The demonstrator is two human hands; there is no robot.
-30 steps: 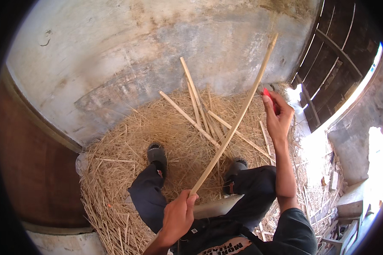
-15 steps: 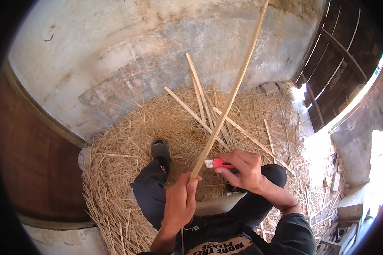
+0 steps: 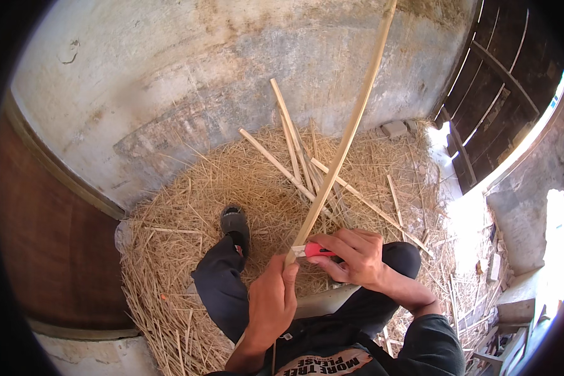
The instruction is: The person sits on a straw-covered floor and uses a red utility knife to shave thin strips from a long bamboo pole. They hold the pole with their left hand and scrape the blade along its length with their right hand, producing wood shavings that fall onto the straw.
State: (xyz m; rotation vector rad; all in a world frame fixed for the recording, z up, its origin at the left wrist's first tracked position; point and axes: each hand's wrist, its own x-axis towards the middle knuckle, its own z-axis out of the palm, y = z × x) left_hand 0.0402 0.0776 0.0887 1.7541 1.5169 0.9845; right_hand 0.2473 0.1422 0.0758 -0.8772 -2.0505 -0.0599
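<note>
My left hand (image 3: 273, 294) is closed round the lower part of a long, pale wooden or bamboo strip (image 3: 339, 153), which slants up and to the right past the top of the picture. In my right hand (image 3: 355, 255) is a red box cutter (image 3: 318, 250), gripped with the fingers wrapped over its handle. Its short blade touches the strip just above my left thumb. The strip's lower end is partly hidden by my left hand and forearm.
Several similar strips (image 3: 276, 163) lie crossed on shavings (image 3: 169, 250) covering the floor. My shoe (image 3: 234, 222) rests among them at left. Beyond stands a stained wall (image 3: 188, 81); a brown panel (image 3: 62, 244) is at left, dark planks (image 3: 495, 81) at right.
The box cutter has moved left and slightly down, from beside the strip to contact with it. My left hand has shifted slightly right, still gripping the strip.
</note>
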